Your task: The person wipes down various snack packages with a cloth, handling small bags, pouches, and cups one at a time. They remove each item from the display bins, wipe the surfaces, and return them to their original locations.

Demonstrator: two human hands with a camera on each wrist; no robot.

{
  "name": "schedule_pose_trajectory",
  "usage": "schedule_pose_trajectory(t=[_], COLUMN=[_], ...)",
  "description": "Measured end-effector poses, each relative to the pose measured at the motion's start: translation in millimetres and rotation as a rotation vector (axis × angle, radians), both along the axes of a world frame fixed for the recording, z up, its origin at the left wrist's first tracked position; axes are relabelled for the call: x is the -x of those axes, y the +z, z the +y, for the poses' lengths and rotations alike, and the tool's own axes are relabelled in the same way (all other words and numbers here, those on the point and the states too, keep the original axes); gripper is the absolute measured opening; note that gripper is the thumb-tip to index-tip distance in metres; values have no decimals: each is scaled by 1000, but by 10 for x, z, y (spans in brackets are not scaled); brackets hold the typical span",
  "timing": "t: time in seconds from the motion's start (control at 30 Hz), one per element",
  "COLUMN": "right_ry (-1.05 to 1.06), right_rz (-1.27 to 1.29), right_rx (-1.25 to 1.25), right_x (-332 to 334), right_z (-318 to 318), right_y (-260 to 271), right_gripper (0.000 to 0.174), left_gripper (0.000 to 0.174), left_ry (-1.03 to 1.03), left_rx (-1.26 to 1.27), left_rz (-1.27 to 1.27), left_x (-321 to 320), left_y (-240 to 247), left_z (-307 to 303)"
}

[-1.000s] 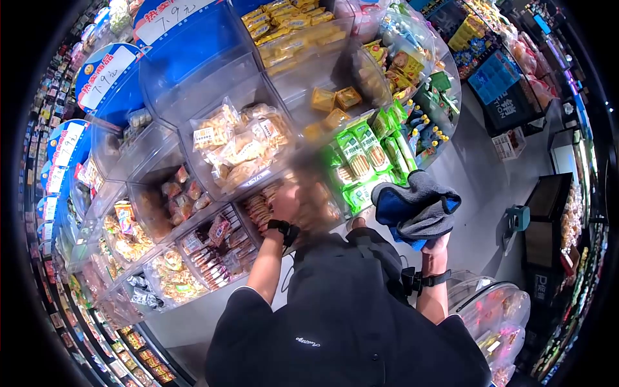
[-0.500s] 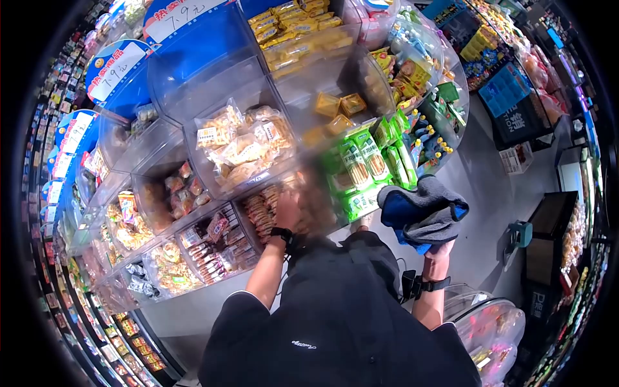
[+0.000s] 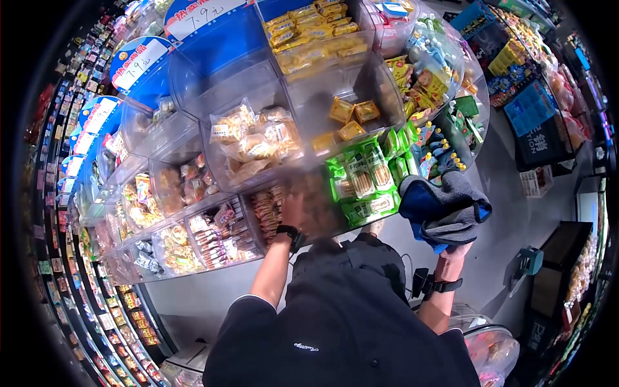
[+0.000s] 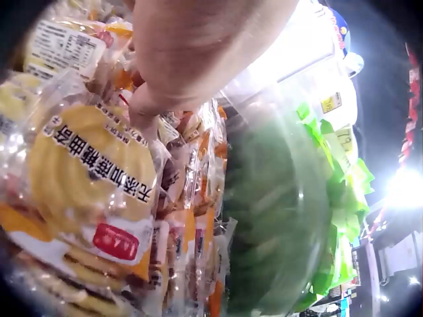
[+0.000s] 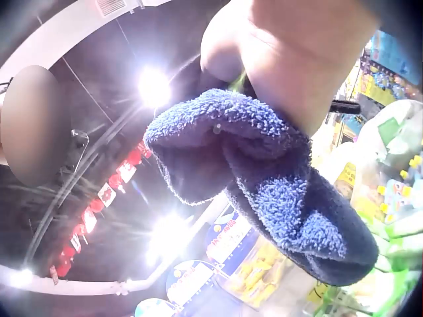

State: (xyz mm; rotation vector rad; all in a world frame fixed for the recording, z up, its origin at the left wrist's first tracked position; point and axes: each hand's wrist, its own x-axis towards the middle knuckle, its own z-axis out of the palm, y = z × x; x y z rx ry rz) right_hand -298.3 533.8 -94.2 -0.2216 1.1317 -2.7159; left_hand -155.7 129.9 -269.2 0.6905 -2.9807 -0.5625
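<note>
My left hand (image 3: 294, 209) reaches into a clear bin of wrapped round biscuits (image 3: 266, 209). In the left wrist view the left hand (image 4: 205, 46) comes down over the packets, its thumb against the edge of a clear biscuit packet (image 4: 92, 172) with dark printing and a red label. The other fingers are hidden behind the hand and wrappers, so I cannot tell whether they grip a packet. Out to the right, my right hand (image 3: 456, 250) holds a bunched grey and blue cloth (image 3: 445, 209). In the right wrist view the fluffy cloth (image 5: 264, 185) hangs folded from that hand (image 5: 297, 53).
Green snack packs (image 3: 367, 174) fill the bin right of the left hand. Beyond stand bins with bagged snacks (image 3: 258, 138) and small yellow packs (image 3: 353, 116). Clear walls divide the bins. Blue price signs (image 3: 138, 61) rise behind. Grey floor (image 3: 496, 213) lies to the right.
The head view has shifted, so the bins sit further right in it. The left hand stays in the biscuit bin. The right hand, still holding the cloth, appears slightly further right.
</note>
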Motion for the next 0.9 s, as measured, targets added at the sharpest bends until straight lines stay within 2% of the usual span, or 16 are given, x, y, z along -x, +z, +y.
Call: schedule_pose_trajectory(t=[0.03, 0.13, 0.23, 0.43, 0.53, 0.57, 0.63, 0.73, 0.77, 0.83, 0.9], right_ry=[50, 56, 46, 93, 91, 92, 134, 165, 161, 163, 239], right_rz=[-68, -28, -214, -176, -203, -222, -103, -164, -221, -311, -260], right_rx=[78, -19, -45, -120, -130, -136, -183, -84, -32, 38, -31], right_x=[46, 144, 153, 319, 384, 413, 490, 587, 613, 670, 724], right_z=[3, -7, -169, -151, -94, -72, 39, 60, 85, 112, -57], right_y=[2, -51, 96, 52, 71, 70, -21, 42, 9, -15, 123], right_gripper=[45, 46, 43, 35, 35, 35, 35, 38, 38, 42, 48], left_gripper=[25, 15, 8, 9, 9, 10, 11, 11, 9, 13, 18], left_ry=[2, -38, -2, -62, 8, 0, -14, 1, 103, 331, 484], left_rx=[10, 51, -63, 171, 130, 145, 174, 112, 38, -67, -247], left_rz=[17, 65, -202, -141, -309, -227, -63, 112, 295, 427, 542], left_x=[8, 3, 115, 92, 176, 165, 119, 106, 82, 36, 80], left_y=[-60, -118, 33, -139, -113, -122, -117, 283, 414, 725, 1237], left_z=[-26, -73, -72, 92, 85, 80, 64, 67, 98, 177, 341])
